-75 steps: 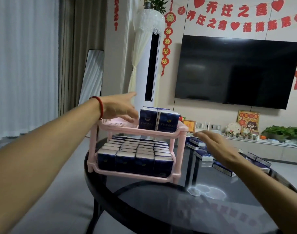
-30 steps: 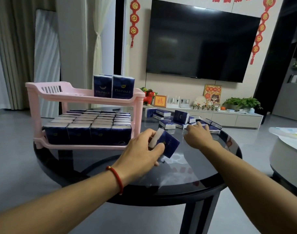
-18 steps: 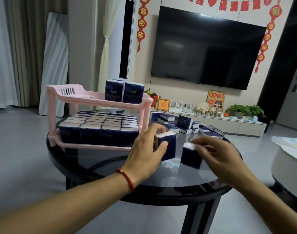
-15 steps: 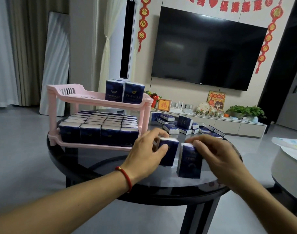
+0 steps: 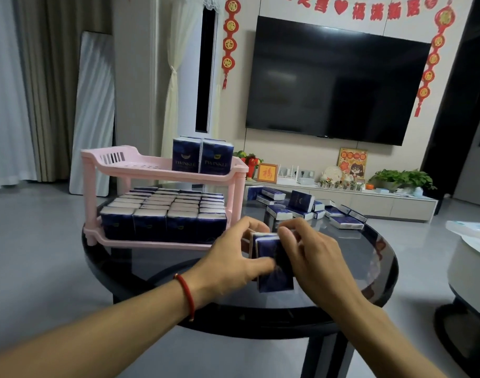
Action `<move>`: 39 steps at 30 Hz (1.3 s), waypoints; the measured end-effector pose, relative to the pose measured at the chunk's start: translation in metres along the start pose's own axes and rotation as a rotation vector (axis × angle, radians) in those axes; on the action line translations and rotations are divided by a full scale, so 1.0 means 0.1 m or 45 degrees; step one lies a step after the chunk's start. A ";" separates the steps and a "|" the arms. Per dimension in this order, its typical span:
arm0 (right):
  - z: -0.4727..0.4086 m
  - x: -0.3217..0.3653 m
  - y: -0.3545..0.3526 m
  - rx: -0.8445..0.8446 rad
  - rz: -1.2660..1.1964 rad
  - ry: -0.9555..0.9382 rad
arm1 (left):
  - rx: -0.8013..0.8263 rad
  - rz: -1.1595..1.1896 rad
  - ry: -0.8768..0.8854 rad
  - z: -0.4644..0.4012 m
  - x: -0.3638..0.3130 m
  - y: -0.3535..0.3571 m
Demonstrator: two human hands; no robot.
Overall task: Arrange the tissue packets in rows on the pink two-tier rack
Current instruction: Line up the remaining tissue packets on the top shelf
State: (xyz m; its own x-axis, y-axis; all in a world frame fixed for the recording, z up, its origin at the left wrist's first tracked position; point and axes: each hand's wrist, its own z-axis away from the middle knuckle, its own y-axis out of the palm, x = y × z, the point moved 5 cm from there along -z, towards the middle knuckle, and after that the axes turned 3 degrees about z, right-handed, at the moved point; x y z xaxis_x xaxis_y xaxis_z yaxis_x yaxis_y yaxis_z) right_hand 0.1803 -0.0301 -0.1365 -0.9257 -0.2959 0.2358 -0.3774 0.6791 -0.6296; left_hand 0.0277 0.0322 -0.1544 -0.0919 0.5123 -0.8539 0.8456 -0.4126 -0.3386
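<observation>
Right now I have both hands brought together over the near part of the glass table (image 5: 157, 271), each curled round the same small stack: the left hand (image 5: 228, 264) grips from the left with its thumb across the front, the right hand (image 5: 312, 257) from the right with fingers over the top edge. Between them sit two held packets (image 5: 273, 264), pressed face to face and upright; I judge I'm squaring them into one block so they go up as a pair rather than one by one

The pink rack (image 5: 162, 173) stands to the left on the table, well apart from my hands. Its lower tier (image 5: 151, 242) looks full, with packets packed in tight upright rows. The upper tier holds only the top pair (image 5: 199, 155), standing side by side at its right end, so I reckon the new row starts there and my pair belongs just beside them. That tier is shallow-rimmed, so a tall packet could tip if set down loosely

The loose packets (image 5: 309, 207) lie scattered at the table's far side, mostly flat, within my right hand's reach
</observation>
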 end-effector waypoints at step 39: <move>-1.66 0.79 0.34 0.032 -0.056 -0.313 | 0.040 -0.562 -0.041 -0.64 -0.69 -1.89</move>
State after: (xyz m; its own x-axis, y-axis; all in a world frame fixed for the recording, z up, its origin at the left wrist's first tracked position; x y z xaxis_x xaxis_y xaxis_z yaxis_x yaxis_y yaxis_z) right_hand 0.0905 0.0812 -0.0160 -0.8730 -0.4814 0.0778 -0.4134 0.6459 -0.6418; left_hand -0.0921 0.1233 -0.0060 -0.4573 0.6208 -0.6368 0.7056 -0.1826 -0.6847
